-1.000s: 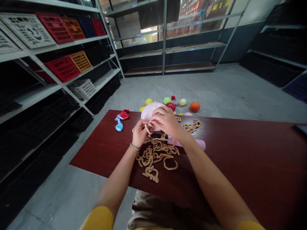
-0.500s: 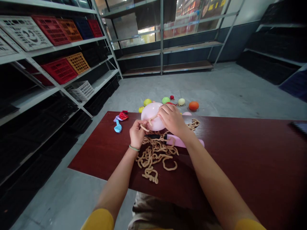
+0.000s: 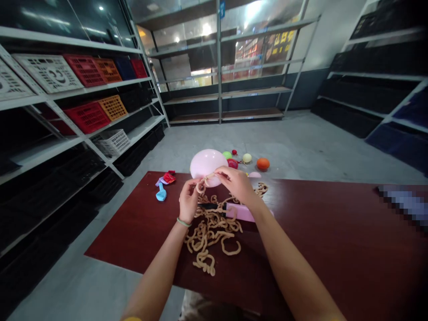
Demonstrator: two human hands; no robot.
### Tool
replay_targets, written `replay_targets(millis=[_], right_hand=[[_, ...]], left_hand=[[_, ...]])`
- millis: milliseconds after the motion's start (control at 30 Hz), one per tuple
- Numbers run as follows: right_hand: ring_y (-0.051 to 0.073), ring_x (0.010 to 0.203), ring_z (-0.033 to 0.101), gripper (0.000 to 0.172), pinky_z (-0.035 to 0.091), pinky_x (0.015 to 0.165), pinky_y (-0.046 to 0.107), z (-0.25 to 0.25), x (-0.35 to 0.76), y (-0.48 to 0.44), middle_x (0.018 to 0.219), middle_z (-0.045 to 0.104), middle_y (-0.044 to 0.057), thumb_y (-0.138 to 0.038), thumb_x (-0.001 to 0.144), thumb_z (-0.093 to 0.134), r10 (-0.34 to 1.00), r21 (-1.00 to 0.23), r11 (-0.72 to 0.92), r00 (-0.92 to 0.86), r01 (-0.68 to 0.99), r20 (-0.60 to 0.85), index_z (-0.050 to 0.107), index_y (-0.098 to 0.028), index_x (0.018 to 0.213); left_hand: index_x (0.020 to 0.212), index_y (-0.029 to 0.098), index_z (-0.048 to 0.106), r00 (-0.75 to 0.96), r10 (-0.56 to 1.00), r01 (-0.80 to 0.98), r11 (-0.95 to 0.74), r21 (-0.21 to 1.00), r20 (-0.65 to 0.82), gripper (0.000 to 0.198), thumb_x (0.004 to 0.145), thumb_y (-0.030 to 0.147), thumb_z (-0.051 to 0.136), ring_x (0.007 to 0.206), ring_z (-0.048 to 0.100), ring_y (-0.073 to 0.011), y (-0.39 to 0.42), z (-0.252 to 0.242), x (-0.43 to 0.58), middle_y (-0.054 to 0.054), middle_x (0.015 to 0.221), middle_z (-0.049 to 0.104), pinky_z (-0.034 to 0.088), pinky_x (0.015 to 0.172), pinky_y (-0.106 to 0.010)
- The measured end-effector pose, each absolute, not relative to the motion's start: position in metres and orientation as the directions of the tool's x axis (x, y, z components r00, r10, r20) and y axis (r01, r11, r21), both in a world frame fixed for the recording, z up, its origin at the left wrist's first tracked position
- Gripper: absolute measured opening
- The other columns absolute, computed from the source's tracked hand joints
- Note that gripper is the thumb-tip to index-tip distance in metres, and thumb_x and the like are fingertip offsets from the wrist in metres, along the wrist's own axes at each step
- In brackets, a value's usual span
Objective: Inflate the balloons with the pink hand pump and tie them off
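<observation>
Left hand (image 3: 189,200) pinches tan cord (image 3: 214,232), holding loop open; right hand (image 3: 236,185) pinches cord at 1 o'clock against pink balloon (image 3: 207,166), steadying it above table (image 3: 301,249). Pink pump (image 3: 242,213) lies at 3 o'clock.

Overhead lights (image 3: 206,29) glare in the rear glass (image 3: 254,58), and the wide lens bows the edge shelving (image 3: 110,80).

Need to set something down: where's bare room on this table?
Bare table lies right of the pink pump, and at front left between the blue balloon and left forearm. Crowded mid-table around the tan twisted balloons, left hand and right hand.
</observation>
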State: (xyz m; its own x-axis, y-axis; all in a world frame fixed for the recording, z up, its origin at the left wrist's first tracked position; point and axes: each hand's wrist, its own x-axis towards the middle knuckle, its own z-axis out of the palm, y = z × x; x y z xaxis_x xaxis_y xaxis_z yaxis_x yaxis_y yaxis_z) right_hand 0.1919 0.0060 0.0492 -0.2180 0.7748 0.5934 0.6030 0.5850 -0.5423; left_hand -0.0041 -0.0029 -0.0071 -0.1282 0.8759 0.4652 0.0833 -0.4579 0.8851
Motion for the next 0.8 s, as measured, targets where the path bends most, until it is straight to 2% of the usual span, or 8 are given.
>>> replay_targets(millis=[100, 200, 267, 367, 467, 533, 667, 800], right_hand=[[0.017, 0.084, 0.069, 0.021, 0.052, 0.074, 0.030, 0.052, 0.198, 0.009, 0.097, 0.074, 0.002, -0.031, 0.097, 0.049, 0.767, -0.591, 0.577, -0.124, 0.564, 0.630, 0.067, -0.026, 0.107], [0.020, 0.113, 0.064, 0.041, 0.052, 0.095, 0.036, 0.054, 0.204, 0.013, 0.126, 0.066, 0.007, -0.027, 0.096, 0.046, 0.755, -0.620, 0.547, -0.011, 0.562, 0.656, 0.052, -0.027, 0.136], [0.021, 0.126, 0.056, 0.053, 0.046, 0.106, 0.040, 0.054, 0.208, 0.016, 0.138, 0.058, 0.009, -0.023, 0.094, 0.046, 0.753, -0.612, 0.523, 0.016, 0.593, 0.658, 0.040, -0.027, 0.147], [0.023, 0.126, 0.055, 0.047, 0.045, 0.107, 0.044, 0.053, 0.211, 0.018, 0.136, 0.060, 0.009, -0.022, 0.094, 0.046, 0.752, -0.577, 0.525, -0.023, 0.626, 0.659, 0.049, -0.025, 0.141], [0.023, 0.119, 0.060, 0.035, 0.048, 0.103, 0.044, 0.051, 0.209, 0.017, 0.128, 0.065, 0.009, -0.023, 0.095, 0.047, 0.755, -0.557, 0.542, -0.072, 0.629, 0.652, 0.060, -0.024, 0.127], [0.023, 0.115, 0.062, 0.031, 0.050, 0.100, 0.042, 0.049, 0.204, 0.016, 0.124, 0.067, 0.009, -0.024, 0.095, 0.047, 0.763, -0.556, 0.547, -0.101, 0.626, 0.638, 0.064, -0.023, 0.121], [0.022, 0.108, 0.065, 0.027, 0.051, 0.096, 0.039, 0.040, 0.184, 0.015, 0.116, 0.070, 0.008, -0.026, 0.097, 0.046, 0.746, -0.539, 0.592, -0.154, 0.600, 0.648, 0.065, -0.022, 0.116], [0.021, 0.103, 0.066, 0.027, 0.051, 0.092, 0.036, 0.023, 0.150, 0.009, 0.112, 0.070, 0.006, -0.025, 0.098, 0.045, 0.738, -0.497, 0.635, -0.275, 0.591, 0.616, 0.065, -0.022, 0.116]], left_hand=[[0.122, 0.020, 0.062, 0.043, 0.864, 0.047, -0.504, 0.863, 0.502, 0.034, 0.091, 0.034, 0.060, 0.117, 0.062, -0.0232, 0.011, 0.005, 0.010, -0.013, 0.126, 0.065, 0.046, 0.105, -0.045], [0.149, 0.028, 0.038, 0.200, 0.829, 0.047, -0.540, 0.841, 0.521, 0.066, 0.088, 0.029, 0.063, 0.145, 0.034, -0.0244, 0.036, 0.023, 0.030, -0.010, 0.157, 0.037, 0.029, 0.119, -0.046], [0.155, 0.030, 0.026, 0.209, 0.829, 0.075, -0.542, 0.837, 0.519, 0.080, 0.085, 0.025, 0.066, 0.150, 0.021, -0.0241, 0.050, 0.033, 0.042, -0.008, 0.163, 0.024, 0.021, 0.122, -0.044], [0.151, 0.026, 0.035, 0.155, 0.855, 0.071, -0.509, 0.858, 0.494, 0.067, 0.088, 0.025, 0.059, 0.146, 0.032, -0.0241, 0.059, 0.038, 0.049, -0.010, 0.158, 0.035, 0.027, 0.119, -0.043], [0.130, 0.020, 0.059, 0.096, 0.898, 0.102, -0.438, 0.893, 0.430, 0.040, 0.091, 0.029, 0.054, 0.127, 0.056, -0.0240, 0.053, 0.030, 0.036, -0.012, 0.136, 0.060, 0.040, 0.110, -0.041], [0.116, 0.019, 0.067, 0.036, 0.920, 0.154, -0.392, 0.907, 0.391, 0.030, 0.090, 0.030, 0.056, 0.114, 0.063, -0.0234, 0.044, 0.020, 0.018, -0.011, 0.121, 0.069, 0.046, 0.102, -0.039], [0.107, 0.019, 0.069, -0.102, 0.924, 0.291, -0.328, 0.899, 0.369, 0.024, 0.089, 0.030, 0.057, 0.101, 0.066, -0.0224, 0.027, -0.002, -0.030, -0.009, 0.108, 0.072, 0.050, 0.093, -0.037], [0.105, 0.020, 0.068, -0.243, 0.872, 0.519, -0.254, 0.816, 0.426, 0.021, 0.090, 0.026, 0.055, 0.101, 0.065, -0.0220, 0.020, -0.015, -0.085, -0.009, 0.109, 0.071, 0.048, 0.094, -0.037]])
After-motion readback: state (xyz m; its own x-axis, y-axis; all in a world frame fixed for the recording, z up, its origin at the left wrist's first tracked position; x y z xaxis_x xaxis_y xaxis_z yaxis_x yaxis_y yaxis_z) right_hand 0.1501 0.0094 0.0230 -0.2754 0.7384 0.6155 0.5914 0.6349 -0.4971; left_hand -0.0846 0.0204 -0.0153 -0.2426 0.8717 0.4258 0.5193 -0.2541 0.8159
